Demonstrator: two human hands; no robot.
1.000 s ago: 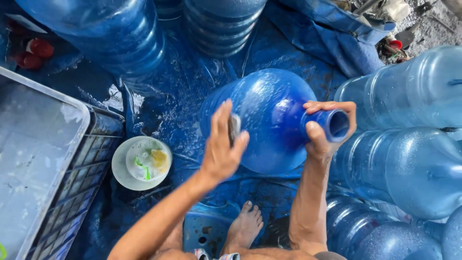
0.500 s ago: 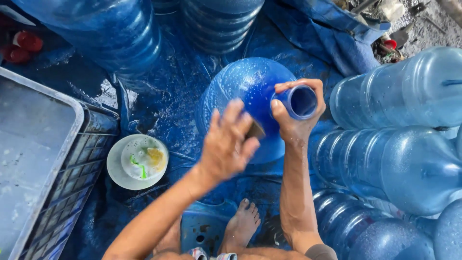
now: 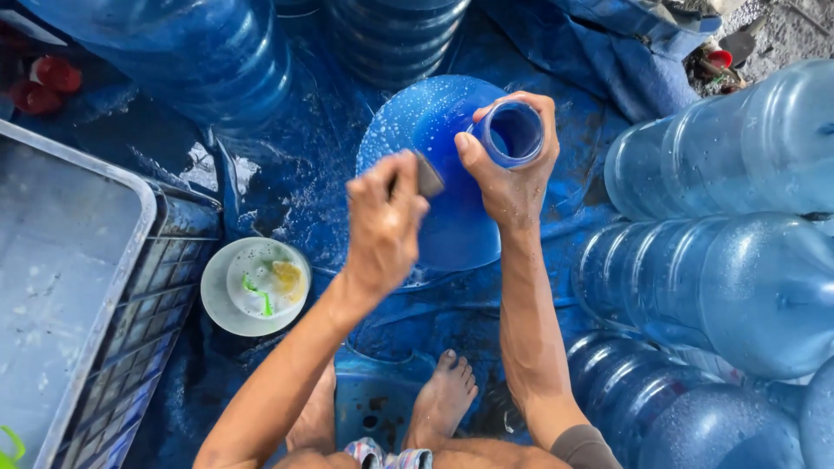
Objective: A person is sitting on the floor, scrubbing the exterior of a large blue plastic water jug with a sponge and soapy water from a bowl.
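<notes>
A large blue water jug [image 3: 426, 130], wet with soap foam, stands tilted on the blue tarp in front of me. My right hand [image 3: 512, 174] grips its open neck [image 3: 512, 132]. Against the jug's shoulder just below the neck, my left hand [image 3: 382, 226] presses a small grey scrubbing pad [image 3: 427, 178]. My bare feet show below the jug.
A white bowl [image 3: 256, 287] with soapy water and scraps of sponge sits left of the jug. A grey plastic crate [image 3: 78, 287] fills the left side. Several blue water jugs [image 3: 738, 252] lie stacked at right, more stand at the top. Red caps [image 3: 48, 82] lie top left.
The jug has been tipped more upright and turned, its neck now pointing toward me. My left hand slid from the jug's side up to the shoulder by the neck.
</notes>
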